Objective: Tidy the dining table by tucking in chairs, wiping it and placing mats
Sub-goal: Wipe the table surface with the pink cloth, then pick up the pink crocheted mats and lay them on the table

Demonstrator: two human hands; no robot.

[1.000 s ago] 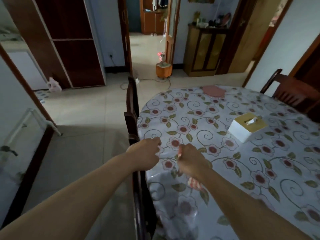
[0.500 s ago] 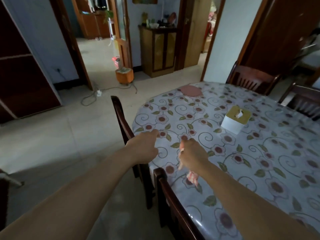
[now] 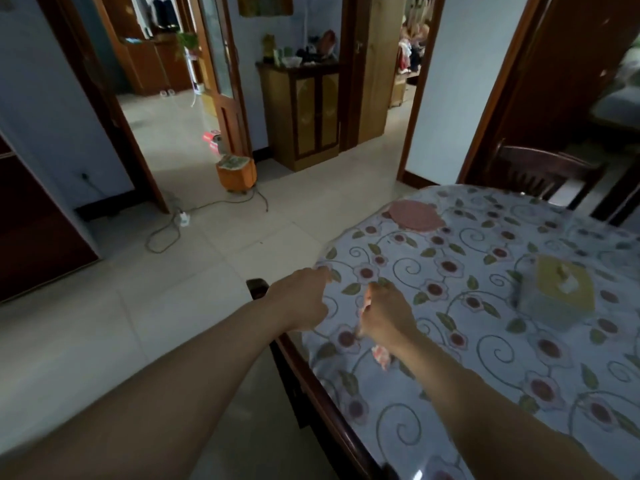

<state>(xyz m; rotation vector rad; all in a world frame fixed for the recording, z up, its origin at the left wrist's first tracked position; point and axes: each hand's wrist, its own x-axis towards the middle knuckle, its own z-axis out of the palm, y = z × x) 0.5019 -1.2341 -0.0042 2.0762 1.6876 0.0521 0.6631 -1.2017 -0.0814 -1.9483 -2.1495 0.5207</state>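
Hands reached out over the near edge of the dining table (image 3: pixel 519 393), which wore a flowered cover. The left hand (image 3: pixel 301 303) had its fingers curled, with the fingertips at the cover's edge; whether it pinched the cover I could not tell. The right hand (image 3: pixel 386 315) gripped a pink cloth (image 3: pixel 381 355). A dark chair (image 3: pixel 332 420) stood tucked against the table below the arms. A pink mat (image 3: pixel 415 216) lay at the far end, and a tissue box (image 3: pixel 557 296) stood to the right.
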